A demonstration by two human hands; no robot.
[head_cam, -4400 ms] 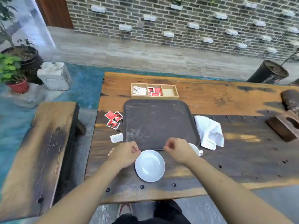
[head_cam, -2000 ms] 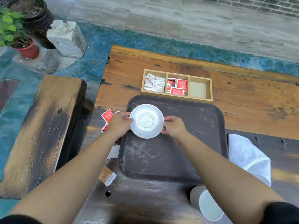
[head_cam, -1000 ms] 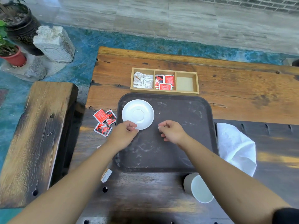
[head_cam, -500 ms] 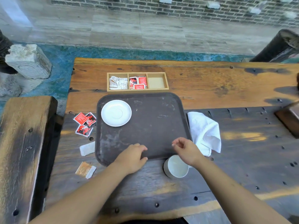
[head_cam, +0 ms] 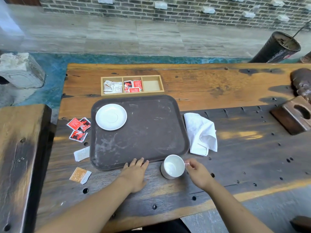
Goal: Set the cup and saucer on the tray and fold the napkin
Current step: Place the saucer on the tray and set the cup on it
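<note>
A white saucer [head_cam: 111,116] lies in the far left corner of the dark brown tray [head_cam: 151,132]. The white cup [head_cam: 172,166] stands on the wooden table just off the tray's near right corner. My right hand [head_cam: 197,173] pinches the cup's handle on its right side. Flat on the table lies my left hand [head_cam: 135,174], its fingertips touching the tray's near rim. A crumpled white napkin [head_cam: 201,133] rests on the table against the tray's right edge.
A wooden three-part box [head_cam: 132,84] with sachets stands behind the tray. Loose red sachets [head_cam: 79,128] and paper packets [head_cam: 80,175] lie left of the tray. A wooden block [head_cam: 292,115] sits at the right. A bench [head_cam: 20,157] runs along the left.
Both hands let go of the saucer on the tray and drew back to the near edge. My right hand has moved to the cup's handle; my left settled at the tray's rim.
</note>
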